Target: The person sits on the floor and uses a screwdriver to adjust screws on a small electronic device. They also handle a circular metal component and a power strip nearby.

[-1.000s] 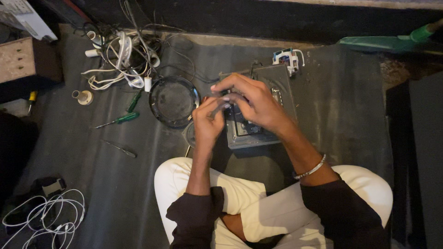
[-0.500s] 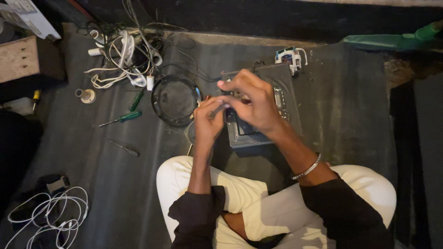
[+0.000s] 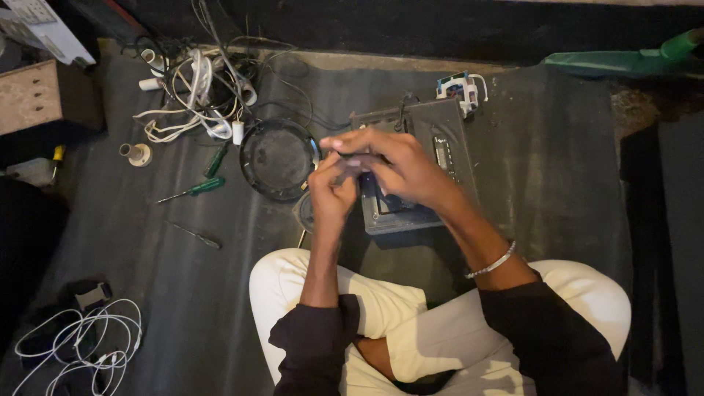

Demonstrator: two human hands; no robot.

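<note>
I sit cross-legged on a dark floor mat (image 3: 147, 279). My left hand (image 3: 331, 189) and my right hand (image 3: 392, 165) meet above a grey box-shaped electronic device (image 3: 433, 139) lying open in front of my knees. Both hands pinch a small dark part (image 3: 355, 163) between their fingertips; its shape is mostly hidden by the fingers. My right hand covers it from above, and a silver bracelet (image 3: 490, 264) circles that wrist. A round black lid-like ring (image 3: 279, 159) lies just left of my left hand.
A green-handled screwdriver (image 3: 194, 190) and a thin tool (image 3: 194, 235) lie at left. A tangle of white and black cables (image 3: 198, 88) sits at the back left, more white cable (image 3: 81, 345) at the near left. A white connector block (image 3: 460, 88) lies behind the device.
Both hands stay together over the device, with the fingers shifting slightly on the small part. The view has drifted a little.
</note>
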